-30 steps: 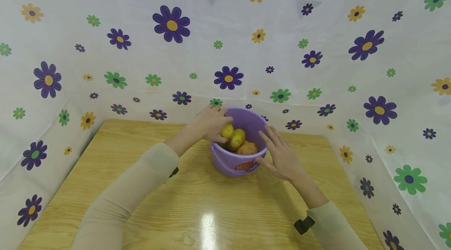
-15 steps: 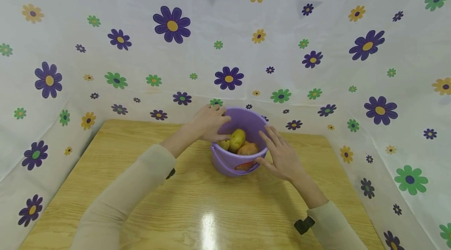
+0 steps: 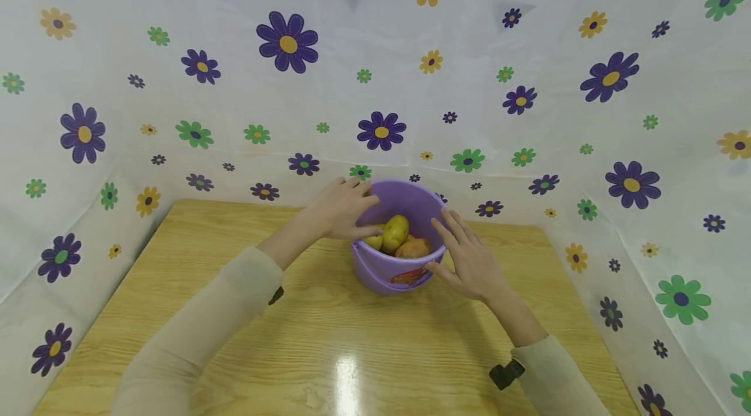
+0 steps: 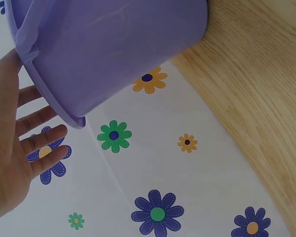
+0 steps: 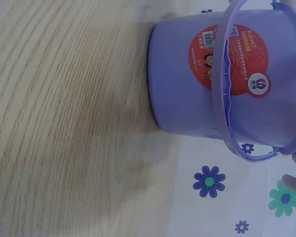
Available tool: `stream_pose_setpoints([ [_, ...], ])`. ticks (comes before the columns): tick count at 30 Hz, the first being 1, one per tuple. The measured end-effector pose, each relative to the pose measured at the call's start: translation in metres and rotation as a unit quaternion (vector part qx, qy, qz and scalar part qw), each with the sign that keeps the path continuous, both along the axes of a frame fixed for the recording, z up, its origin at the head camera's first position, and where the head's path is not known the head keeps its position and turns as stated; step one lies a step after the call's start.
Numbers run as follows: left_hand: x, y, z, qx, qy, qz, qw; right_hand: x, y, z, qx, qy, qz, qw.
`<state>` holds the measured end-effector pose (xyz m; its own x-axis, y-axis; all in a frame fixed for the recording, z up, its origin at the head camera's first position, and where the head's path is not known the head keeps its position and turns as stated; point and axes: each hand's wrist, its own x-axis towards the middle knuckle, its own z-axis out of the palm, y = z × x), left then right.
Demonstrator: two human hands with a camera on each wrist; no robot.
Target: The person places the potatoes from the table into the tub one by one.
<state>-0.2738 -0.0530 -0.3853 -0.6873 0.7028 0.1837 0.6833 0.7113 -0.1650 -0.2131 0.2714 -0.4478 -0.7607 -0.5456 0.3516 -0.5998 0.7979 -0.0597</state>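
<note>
A purple bucket stands upright on the table, its handle hanging down along the side with the red label. Inside lie several potato-like pieces, among them a yellow one and a browner one. My left hand is at the bucket's left rim, thumb reaching over the opening. In the left wrist view that hand has its fingers spread and holds nothing. On the other side, my right hand rests at the right rim with fingers extended; only part of it shows in the right wrist view.
The wooden table reaches toward me and to both sides of the bucket. White sheeting printed with flowers rises behind the table and at left and right. Dark wrist devices, such as the one on the right wrist, sit by the sleeves.
My left hand has let go of a yellow potato-like piece, which now lies lower in the bucket, and has drawn back a little to the left. My right hand stays put.
</note>
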Motion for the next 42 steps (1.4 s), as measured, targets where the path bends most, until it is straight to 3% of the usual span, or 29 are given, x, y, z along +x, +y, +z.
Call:
stream_pose_setpoints([
  [7,0.008,-0.008,-0.004,0.026,0.0,-0.006,0.9996,0.001,0.004,0.006,-0.001,-0.019,-0.001,1.0],
  [15,0.018,-0.019,-0.01,0.071,-0.037,0.013,0.9967,0.002,0.007,0.01,-0.005,-0.022,-0.001,1.0],
  [26,0.036,-0.038,-0.017,0.093,-0.024,0.028,0.995,0.007,0.01,0.019,0.009,-0.024,-0.019,0.999],
  [42,0.065,-0.069,-0.028,0.122,-0.029,0.076,0.9891,0.018,0.003,0.033,0.032,0.0,-0.045,0.998],
])
